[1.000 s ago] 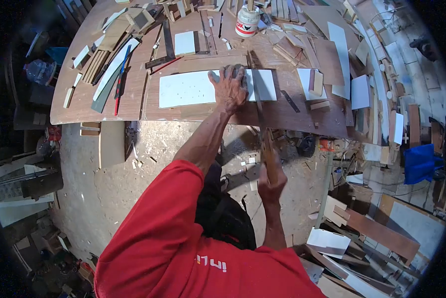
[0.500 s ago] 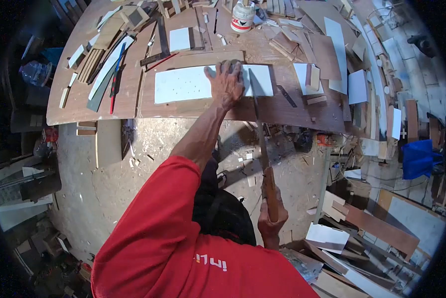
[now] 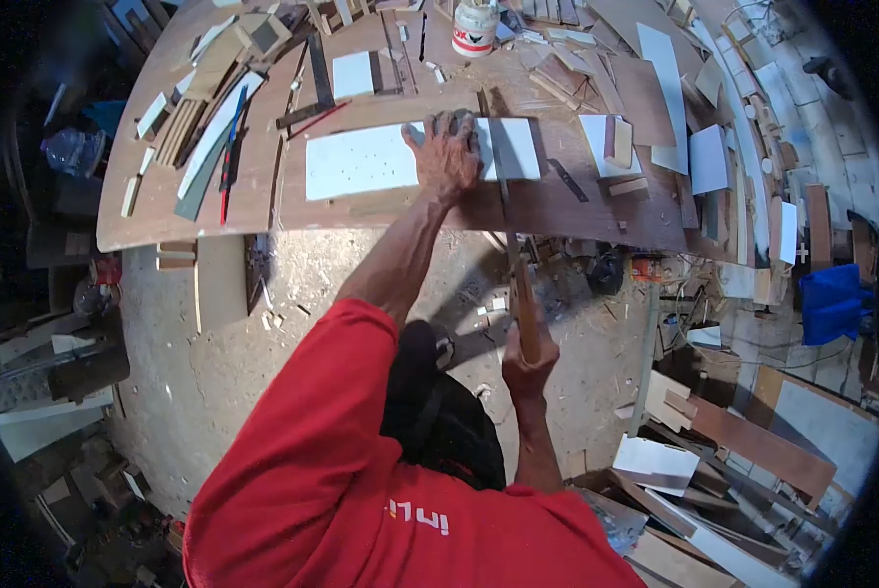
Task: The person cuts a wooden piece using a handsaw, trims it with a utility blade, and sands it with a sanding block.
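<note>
My left hand lies flat with spread fingers on a long white board, pressing near its right part. Below it, my right hand is wrapped round the wooden handle of a handsaw. The saw's narrow blade runs up over the table edge and across the white board, just right of my left fingers. A brown strip of board shows behind and under the white one. Whether the blade has cut through, I cannot tell.
On the wooden table stand a white glue tub, a red pencil-like stick, a dark flat strip and many wood offcuts. Boards are piled at the lower right, beside a blue bag. Scraps litter the floor.
My right hand has pushed the saw forward and up, so more blade reaches past the white board's far edge. My left hand stays on the board.
</note>
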The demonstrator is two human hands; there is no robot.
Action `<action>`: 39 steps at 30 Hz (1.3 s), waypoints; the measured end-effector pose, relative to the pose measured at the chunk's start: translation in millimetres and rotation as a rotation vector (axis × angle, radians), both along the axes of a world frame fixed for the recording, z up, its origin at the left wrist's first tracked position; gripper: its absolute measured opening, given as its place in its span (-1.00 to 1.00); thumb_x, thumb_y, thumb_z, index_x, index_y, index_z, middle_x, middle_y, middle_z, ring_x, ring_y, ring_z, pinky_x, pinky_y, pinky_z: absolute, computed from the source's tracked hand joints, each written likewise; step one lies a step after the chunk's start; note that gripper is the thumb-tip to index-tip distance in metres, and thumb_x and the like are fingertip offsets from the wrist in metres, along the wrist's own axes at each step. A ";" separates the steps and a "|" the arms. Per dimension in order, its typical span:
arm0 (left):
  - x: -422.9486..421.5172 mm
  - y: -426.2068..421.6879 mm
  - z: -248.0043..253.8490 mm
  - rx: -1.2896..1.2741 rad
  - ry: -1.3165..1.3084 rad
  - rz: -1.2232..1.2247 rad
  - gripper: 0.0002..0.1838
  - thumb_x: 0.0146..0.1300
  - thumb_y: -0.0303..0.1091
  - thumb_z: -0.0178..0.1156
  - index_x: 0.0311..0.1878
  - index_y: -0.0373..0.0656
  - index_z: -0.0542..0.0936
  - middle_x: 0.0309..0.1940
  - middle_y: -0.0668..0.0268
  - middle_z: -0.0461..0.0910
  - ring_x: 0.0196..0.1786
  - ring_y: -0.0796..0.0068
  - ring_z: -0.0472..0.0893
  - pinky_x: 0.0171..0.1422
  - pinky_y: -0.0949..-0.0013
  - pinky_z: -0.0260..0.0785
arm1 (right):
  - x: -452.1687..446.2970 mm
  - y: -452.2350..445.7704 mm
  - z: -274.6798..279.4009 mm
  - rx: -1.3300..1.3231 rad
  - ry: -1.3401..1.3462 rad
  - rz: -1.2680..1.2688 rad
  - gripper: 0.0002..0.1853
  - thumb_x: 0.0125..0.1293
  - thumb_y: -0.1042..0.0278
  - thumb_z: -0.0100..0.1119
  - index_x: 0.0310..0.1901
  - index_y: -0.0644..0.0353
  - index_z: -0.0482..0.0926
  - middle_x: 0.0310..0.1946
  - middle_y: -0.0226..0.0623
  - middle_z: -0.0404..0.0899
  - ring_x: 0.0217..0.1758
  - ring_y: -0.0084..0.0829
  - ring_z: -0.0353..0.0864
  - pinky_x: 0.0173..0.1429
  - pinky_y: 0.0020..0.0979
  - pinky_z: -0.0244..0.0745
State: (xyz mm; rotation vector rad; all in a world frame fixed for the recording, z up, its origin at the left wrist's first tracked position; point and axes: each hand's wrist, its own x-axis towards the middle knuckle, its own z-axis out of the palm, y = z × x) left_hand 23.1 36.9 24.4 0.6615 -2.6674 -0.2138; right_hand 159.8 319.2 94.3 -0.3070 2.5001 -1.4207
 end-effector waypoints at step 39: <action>-7.9 1.4 -1.7 0.052 -0.044 0.009 -0.38 0.13 -0.07 0.14 0.32 0.14 0.44 0.32 0.30 0.34 0.41 0.21 0.22 0.45 -0.39 -0.21 | 15.0 19.9 13.5 -0.001 0.243 -0.030 -0.55 0.18 0.49 0.09 0.14 0.33 0.53 -0.30 -0.04 0.68 -0.44 -0.36 0.69 -0.35 -0.32 0.53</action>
